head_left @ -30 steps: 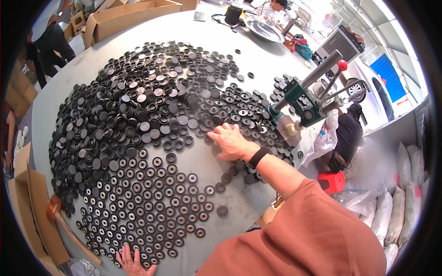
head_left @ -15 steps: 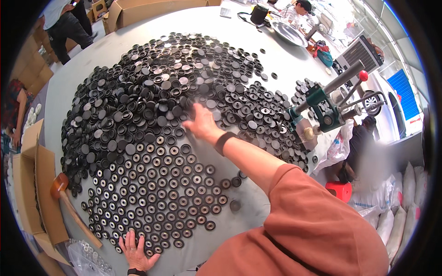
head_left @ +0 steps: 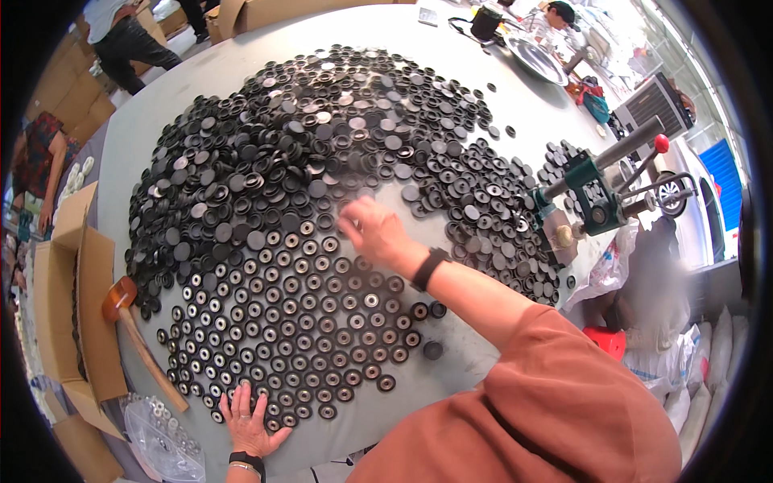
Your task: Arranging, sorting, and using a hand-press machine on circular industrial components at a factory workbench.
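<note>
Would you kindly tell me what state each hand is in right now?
Left hand: open, spread at the near edge of the discs, gripping nothing.
Right hand: partly curled and blurred; whether it holds anything cannot be told.

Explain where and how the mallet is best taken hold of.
The mallet is probably best gripped around the middle of its handle, the left hand coming from above and the right: the handle is long and slim and slants down toward that hand, while the box stands on its left.
</note>
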The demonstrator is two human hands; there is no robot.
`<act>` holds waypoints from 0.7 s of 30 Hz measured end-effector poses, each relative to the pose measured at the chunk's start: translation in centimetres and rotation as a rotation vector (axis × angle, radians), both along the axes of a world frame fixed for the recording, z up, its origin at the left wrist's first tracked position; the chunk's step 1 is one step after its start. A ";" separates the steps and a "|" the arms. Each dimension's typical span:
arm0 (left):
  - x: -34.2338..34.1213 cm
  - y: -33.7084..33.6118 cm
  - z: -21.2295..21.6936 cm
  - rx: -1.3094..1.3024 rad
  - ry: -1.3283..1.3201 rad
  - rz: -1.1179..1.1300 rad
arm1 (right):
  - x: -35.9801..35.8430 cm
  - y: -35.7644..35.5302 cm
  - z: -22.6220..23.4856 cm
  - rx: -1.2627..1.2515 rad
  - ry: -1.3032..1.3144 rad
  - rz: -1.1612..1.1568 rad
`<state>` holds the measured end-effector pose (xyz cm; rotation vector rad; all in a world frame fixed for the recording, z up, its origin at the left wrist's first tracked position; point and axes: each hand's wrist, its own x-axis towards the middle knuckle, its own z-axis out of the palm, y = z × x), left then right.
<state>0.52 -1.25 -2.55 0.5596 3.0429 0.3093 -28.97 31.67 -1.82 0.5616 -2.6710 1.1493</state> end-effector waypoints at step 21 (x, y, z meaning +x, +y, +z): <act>-5.1 19.7 0.3 0.044 -0.159 -0.183 | 6.4 -2.7 -1.7 0.561 0.122 0.372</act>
